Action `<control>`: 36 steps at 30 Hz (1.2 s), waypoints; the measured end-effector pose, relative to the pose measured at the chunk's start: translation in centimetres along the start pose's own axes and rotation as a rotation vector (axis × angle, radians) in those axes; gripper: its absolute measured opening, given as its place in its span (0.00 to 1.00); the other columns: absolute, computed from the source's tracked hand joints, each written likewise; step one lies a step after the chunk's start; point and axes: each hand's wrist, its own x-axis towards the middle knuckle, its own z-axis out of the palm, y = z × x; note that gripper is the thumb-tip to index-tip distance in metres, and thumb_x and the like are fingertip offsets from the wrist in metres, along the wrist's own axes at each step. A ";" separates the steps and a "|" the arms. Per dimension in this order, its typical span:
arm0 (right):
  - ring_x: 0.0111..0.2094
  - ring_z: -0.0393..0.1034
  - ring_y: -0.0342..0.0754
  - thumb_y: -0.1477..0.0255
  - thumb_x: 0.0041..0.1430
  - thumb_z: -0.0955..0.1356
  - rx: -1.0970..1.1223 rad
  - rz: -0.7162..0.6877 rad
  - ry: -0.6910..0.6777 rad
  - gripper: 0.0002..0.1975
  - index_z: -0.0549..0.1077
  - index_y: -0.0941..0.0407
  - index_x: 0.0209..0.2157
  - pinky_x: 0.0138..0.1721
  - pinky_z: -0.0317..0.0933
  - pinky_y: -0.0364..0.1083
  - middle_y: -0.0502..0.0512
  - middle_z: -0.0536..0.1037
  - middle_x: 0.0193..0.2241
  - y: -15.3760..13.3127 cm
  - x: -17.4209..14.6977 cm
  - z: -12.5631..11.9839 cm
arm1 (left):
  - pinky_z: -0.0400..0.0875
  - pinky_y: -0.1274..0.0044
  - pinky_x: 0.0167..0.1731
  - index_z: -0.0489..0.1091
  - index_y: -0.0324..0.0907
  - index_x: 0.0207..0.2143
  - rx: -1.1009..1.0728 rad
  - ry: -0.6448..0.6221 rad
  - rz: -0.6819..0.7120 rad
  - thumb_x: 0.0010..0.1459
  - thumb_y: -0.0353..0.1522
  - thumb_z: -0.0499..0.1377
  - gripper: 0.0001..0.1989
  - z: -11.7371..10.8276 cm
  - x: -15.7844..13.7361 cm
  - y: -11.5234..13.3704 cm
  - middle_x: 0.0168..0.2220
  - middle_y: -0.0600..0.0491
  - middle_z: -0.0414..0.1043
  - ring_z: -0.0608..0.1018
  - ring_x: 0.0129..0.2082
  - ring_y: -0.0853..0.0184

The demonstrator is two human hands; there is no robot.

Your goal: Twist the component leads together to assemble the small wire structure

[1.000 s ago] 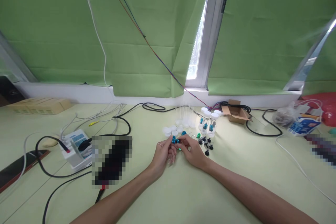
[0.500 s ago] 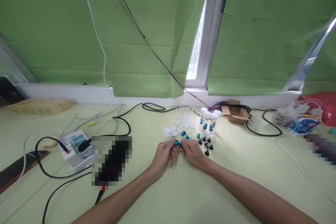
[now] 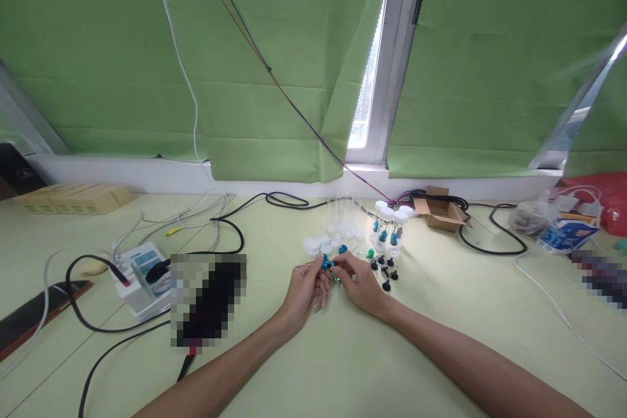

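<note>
My left hand [image 3: 304, 287] pinches a small shiny blue metal part [image 3: 327, 262] between thumb and fingers, its other fingers curled below. From the right, my right hand [image 3: 363, 282] has its thumb and forefinger closed at the dark end of this same part. Just under the fingertips a small green piece [image 3: 336, 279] shows; whether a hand touches it I cannot tell. Beyond the hands lie another blue part [image 3: 343, 249], a green part [image 3: 371, 253] and several black knob-like pieces [image 3: 386, 286]. A thin L-shaped metal piece [image 3: 361, 254] rests beside the green part.
White round caps [image 3: 323, 241] and clear empty tubes [image 3: 345, 219] stand behind the hands. Capped tubes [image 3: 393, 235] with blue parts inside are to the right, near an open cardboard box [image 3: 441, 212]. At left are a white power strip [image 3: 142, 281] and black cables [image 3: 241, 235].
The blue part has turned and shifted slightly left, and more of it shows. My right fingers have moved a little and opened their grip shape around its end.
</note>
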 end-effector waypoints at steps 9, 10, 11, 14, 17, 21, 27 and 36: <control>0.20 0.57 0.42 0.67 0.68 0.58 -0.080 0.020 0.000 0.18 0.63 0.55 0.23 0.26 0.54 0.42 0.46 0.63 0.18 0.1 0.1 0.0 | 0.51 0.83 0.06 0.68 0.37 0.20 0.091 0.005 0.011 0.53 0.48 0.60 0.23 0.2 -0.1 -0.1 0.12 0.56 0.66 0.66 0.07 0.73; 0.20 0.57 0.42 0.67 0.69 0.57 -0.083 0.024 -0.001 0.19 0.62 0.55 0.22 0.26 0.53 0.42 0.45 0.62 0.17 0.1 0.2 0.0 | 0.51 0.83 0.06 0.68 0.37 0.20 0.095 0.003 0.010 0.53 0.49 0.60 0.23 0.2 -0.1 -0.1 0.12 0.56 0.66 0.66 0.07 0.73; 0.19 0.56 0.42 0.67 0.69 0.57 -0.085 0.027 -0.002 0.20 0.60 0.55 0.21 0.25 0.53 0.42 0.45 0.62 0.17 0.1 0.2 0.0 | 0.51 0.83 0.06 0.69 0.37 0.20 0.097 0.003 0.007 0.53 0.49 0.60 0.24 0.2 -0.1 -0.1 0.12 0.56 0.66 0.66 0.07 0.73; 0.19 0.56 0.42 0.67 0.69 0.56 -0.086 0.034 -0.005 0.20 0.60 0.55 0.21 0.25 0.52 0.42 0.45 0.61 0.16 0.1 0.2 0.0 | 0.50 0.84 0.06 0.69 0.37 0.20 0.090 0.008 0.000 0.53 0.48 0.60 0.23 0.2 0.0 -0.2 0.12 0.56 0.66 0.66 0.07 0.74; 0.21 0.59 0.42 0.68 0.68 0.58 -0.078 0.034 -0.006 0.16 0.66 0.55 0.27 0.26 0.54 0.42 0.46 0.65 0.19 0.0 0.1 0.1 | 0.51 0.84 0.05 0.69 0.37 0.20 0.061 0.021 0.001 0.53 0.48 0.60 0.23 0.1 0.0 -0.2 0.12 0.56 0.66 0.67 0.07 0.73; 0.23 0.64 0.44 0.69 0.66 0.62 -0.017 0.028 -0.025 0.07 0.69 0.56 0.41 0.27 0.58 0.42 0.48 0.72 0.23 0.0 0.0 0.1 | 0.52 0.83 0.06 0.67 0.38 0.20 0.038 0.014 -0.007 0.53 0.47 0.60 0.22 0.0 0.0 -0.1 0.12 0.57 0.66 0.66 0.07 0.73; 0.23 0.63 0.43 0.71 0.65 0.62 -0.025 0.036 -0.024 0.06 0.69 0.56 0.35 0.26 0.57 0.42 0.49 0.72 0.23 0.0 0.1 0.1 | 0.48 0.84 0.06 0.67 0.38 0.19 0.067 0.029 -0.010 0.52 0.48 0.60 0.23 0.2 -0.1 0.0 0.11 0.57 0.64 0.65 0.06 0.75; 0.21 0.57 0.42 0.71 0.64 0.61 -0.062 0.036 -0.020 0.10 0.66 0.56 0.28 0.25 0.52 0.42 0.46 0.66 0.20 0.0 0.1 0.0 | 0.47 0.84 0.05 0.69 0.36 0.18 0.075 0.011 -0.039 0.52 0.47 0.61 0.23 -0.1 0.2 -0.1 0.11 0.57 0.65 0.64 0.06 0.75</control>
